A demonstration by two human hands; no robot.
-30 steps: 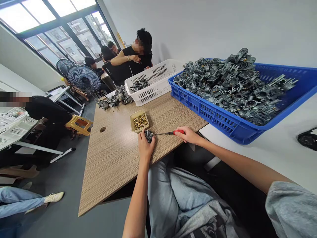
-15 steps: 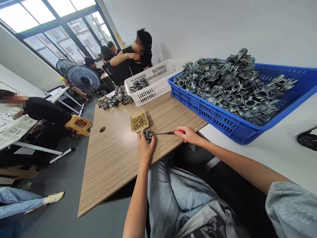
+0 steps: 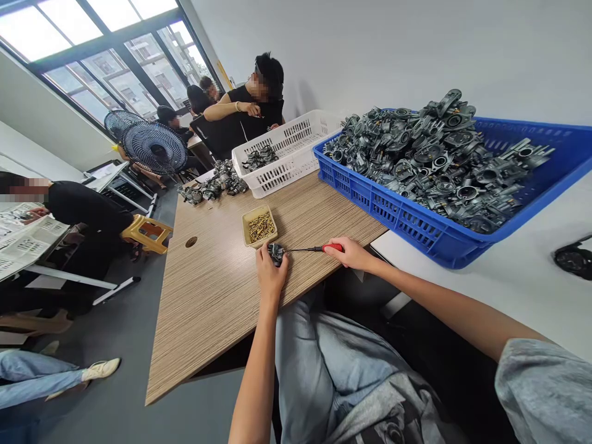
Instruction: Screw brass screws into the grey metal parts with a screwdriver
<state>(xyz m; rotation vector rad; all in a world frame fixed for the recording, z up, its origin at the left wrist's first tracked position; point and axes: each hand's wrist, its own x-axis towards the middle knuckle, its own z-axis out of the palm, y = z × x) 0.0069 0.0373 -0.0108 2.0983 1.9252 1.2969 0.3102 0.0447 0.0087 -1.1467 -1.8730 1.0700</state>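
My left hand (image 3: pixel 272 274) is closed around a small dark metal carburetor body (image 3: pixel 276 253), holding it on the wooden table (image 3: pixel 208 290) near its front edge. In my right hand (image 3: pixel 352 253) is a screwdriver (image 3: pixel 333 248) with a red and black handle. Its thin shaft lies nearly level and points left, and the tip reaches the right side of the carburetor body; the exact contact is too small to make out. Just behind my left hand stands a small cream tray (image 3: pixel 276 236) with many brass-coloured screw-like parts (image 3: pixel 261 228).
A blue crate (image 3: pixel 402 228) heaped with metal carburetor bodies (image 3: pixel 430 154) stands at the right. Behind the tray is a white basket (image 3: pixel 282 179) with dark parts, beside a pile of metal parts (image 3: pixel 215 184). A co-worker (image 3: pixel 259 105) sits across the table; a fan (image 3: pixel 155 148) stands beyond.
My hands, the carburetor body and the screwdriver stay almost in place; my right fingers shift slightly on the handle. The co-worker across the table has lowered a hand a little.
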